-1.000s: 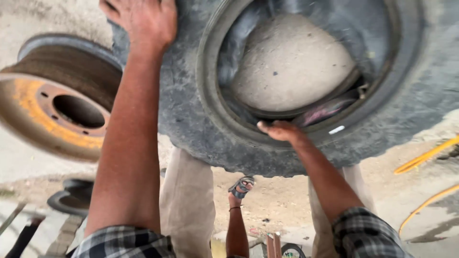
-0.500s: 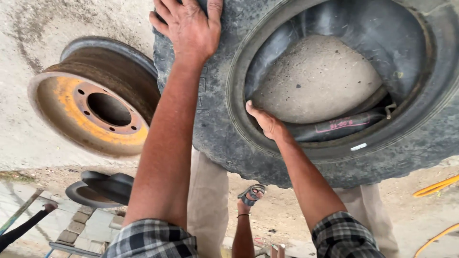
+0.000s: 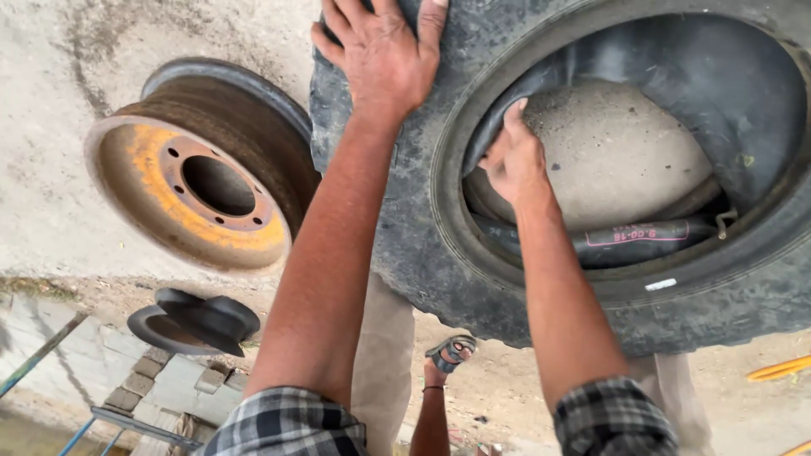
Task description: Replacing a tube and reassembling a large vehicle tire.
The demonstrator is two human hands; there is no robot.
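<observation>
A large worn black tyre (image 3: 422, 245) stands tilted against my legs, filling the right side of the view. My left hand (image 3: 380, 51) lies flat on its outer tread near the top, fingers spread. My right hand (image 3: 511, 160) reaches inside the tyre's opening and grips the inner bead edge. A black inner tube (image 3: 642, 241) with a bent metal valve (image 3: 726, 221) lies loose in the lower part of the opening.
A rusty steel wheel rim (image 3: 198, 181) with orange paint lies on the concrete at left. Below it sits a dark metal ring and disc (image 3: 198, 321). Bricks and a metal bar (image 3: 127, 418) are at bottom left. A yellow hose (image 3: 781, 367) runs at right.
My right hand has moved up from the lower bead to the left inner edge of the opening. The view has shifted, so tyre and rim sit further right and lower.
</observation>
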